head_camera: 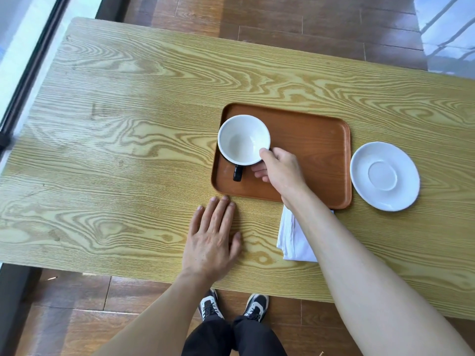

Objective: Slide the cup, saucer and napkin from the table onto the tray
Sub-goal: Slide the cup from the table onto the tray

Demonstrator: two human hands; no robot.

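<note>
Your right hand (280, 170) pinches the cup (243, 140) by its rim at the tray (308, 140)'s left end; seat it flat, though whether it's fully down is unclear. Your left hand (213, 237) lies spread on the surface (115, 150).

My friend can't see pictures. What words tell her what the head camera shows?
A person's right hand holds a white cup over the left end of a brown tray on a wooden table. The left hand lies flat nearby; a white saucer and napkin wait off the tray.
</note>
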